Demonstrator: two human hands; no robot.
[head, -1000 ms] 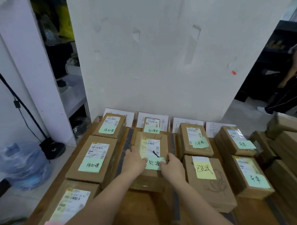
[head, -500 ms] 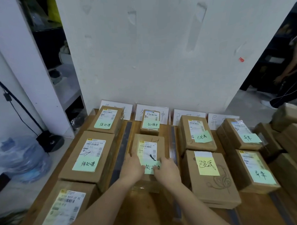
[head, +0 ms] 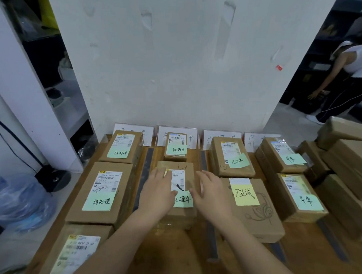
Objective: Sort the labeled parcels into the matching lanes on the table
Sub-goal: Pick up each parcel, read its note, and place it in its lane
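A brown parcel [head: 184,173] with a white shipping label and a green note lies in the second lane of the wooden table [head: 176,251]. My left hand [head: 157,193] rests flat on its left half, fingers spread. Fingers apart, my right hand [head: 210,193] hovers just off its right edge, holding nothing. A smaller parcel [head: 175,146] with the same green note sits behind it. Two parcels [head: 104,192] fill the left lane, and parcels with notes lie in the third lane [head: 231,155] and fourth lane [head: 299,196].
White lane signs [head: 177,137] stand against the wall at the table's back. Dark tape strips [head: 143,179] divide the lanes. A stack of unsorted boxes [head: 349,155] is at the right. Another parcel [head: 77,255] lies near left. A person [head: 350,73] bends at the far right.
Both hands have loosened from the middle parcel's near edge. My left hand now lies flat on top and my right hand has lifted off to the right.
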